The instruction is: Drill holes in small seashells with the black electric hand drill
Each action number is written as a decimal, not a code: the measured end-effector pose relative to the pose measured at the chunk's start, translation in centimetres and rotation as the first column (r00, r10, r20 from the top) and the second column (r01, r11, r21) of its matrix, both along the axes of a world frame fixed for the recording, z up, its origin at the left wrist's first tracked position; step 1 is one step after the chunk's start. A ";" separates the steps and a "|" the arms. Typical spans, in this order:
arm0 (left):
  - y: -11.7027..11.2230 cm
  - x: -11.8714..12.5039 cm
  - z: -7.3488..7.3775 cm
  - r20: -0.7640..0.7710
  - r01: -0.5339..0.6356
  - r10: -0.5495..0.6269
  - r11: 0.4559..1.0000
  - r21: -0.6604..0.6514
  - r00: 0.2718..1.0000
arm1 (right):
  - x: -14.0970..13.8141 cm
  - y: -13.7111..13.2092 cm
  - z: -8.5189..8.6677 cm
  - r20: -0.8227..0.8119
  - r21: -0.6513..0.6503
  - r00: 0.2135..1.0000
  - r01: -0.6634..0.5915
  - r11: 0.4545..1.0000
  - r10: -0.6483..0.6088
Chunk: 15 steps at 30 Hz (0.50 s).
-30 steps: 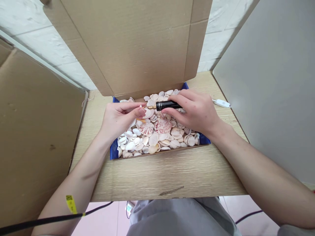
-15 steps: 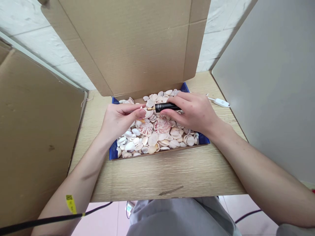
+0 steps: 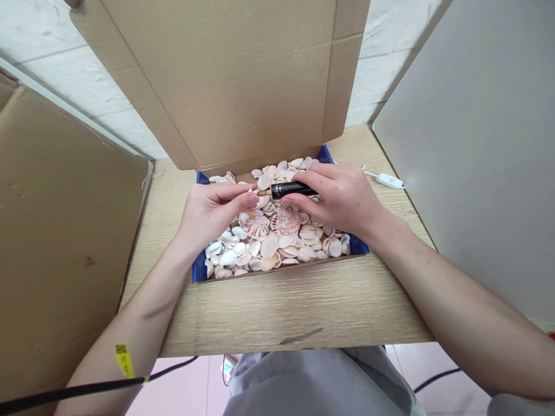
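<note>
My left hand (image 3: pixel 212 211) pinches a pale seashell (image 3: pixel 262 201) between thumb and fingers, which hide most of it. My right hand (image 3: pixel 338 193) is wrapped round a black pen-like mini drill (image 3: pixel 288 189), held nearly level. Its brass-coloured chuck (image 3: pixel 264 193) points left and meets the shell at my left fingertips; the bit's tip is too small to make out. Both hands are above an open cardboard box (image 3: pixel 200 268) with blue sides, filled with white and cream seashells (image 3: pixel 269 245). Two larger red-streaked scallop shells (image 3: pixel 286 222) lie near its middle.
The box's raised lid (image 3: pixel 243 75) stands behind it. A white inline switch (image 3: pixel 390 181) on a cord lies at the right of the wooden table (image 3: pixel 277 312). A cardboard sheet (image 3: pixel 65 231) and a grey panel (image 3: pixel 477 144) flank the table. A black cable (image 3: pixel 87 390) crosses my left forearm.
The drill in my right hand has shifted slightly left, and its chuck is closer to the shell and my left fingertips. My left hand has hardly moved.
</note>
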<state>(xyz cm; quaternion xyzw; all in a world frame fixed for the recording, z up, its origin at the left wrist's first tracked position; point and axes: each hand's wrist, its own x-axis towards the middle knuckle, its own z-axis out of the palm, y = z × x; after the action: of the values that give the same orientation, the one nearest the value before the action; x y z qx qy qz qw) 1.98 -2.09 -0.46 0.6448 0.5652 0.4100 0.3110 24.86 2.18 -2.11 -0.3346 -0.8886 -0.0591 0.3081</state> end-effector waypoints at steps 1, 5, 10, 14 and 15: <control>0.0 0.0 0.0 0.006 0.023 -0.023 1.000 -0.004 1.000 | 0.0 0.0 0.0 -0.001 0.011 1.000 -0.017 1.000 0.017; 0.0 0.1 0.0 0.025 0.076 -0.076 0.997 -0.006 0.997 | 0.0 0.0 0.0 -0.005 0.037 0.999 -0.045 0.998 0.045; -0.1 0.2 0.1 -0.006 0.060 -0.060 0.998 -0.005 0.998 | 0.0 0.0 -0.1 -0.019 0.031 0.997 -0.068 0.997 0.068; -0.1 0.2 0.1 -0.051 0.067 -0.067 0.998 0.011 0.996 | 0.0 0.1 0.0 -0.014 0.007 0.996 -0.089 0.996 0.089; -0.1 0.2 0.1 -0.057 0.070 -0.069 0.997 0.015 0.996 | 0.0 0.0 0.0 -0.010 -0.004 0.996 -0.090 0.996 0.090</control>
<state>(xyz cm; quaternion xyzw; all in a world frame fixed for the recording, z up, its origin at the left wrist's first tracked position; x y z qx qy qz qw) 2.14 -2.20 -0.38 0.6782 0.5473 0.3854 0.3034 24.90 2.23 -2.09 -0.2950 -0.9014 -0.0416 0.3140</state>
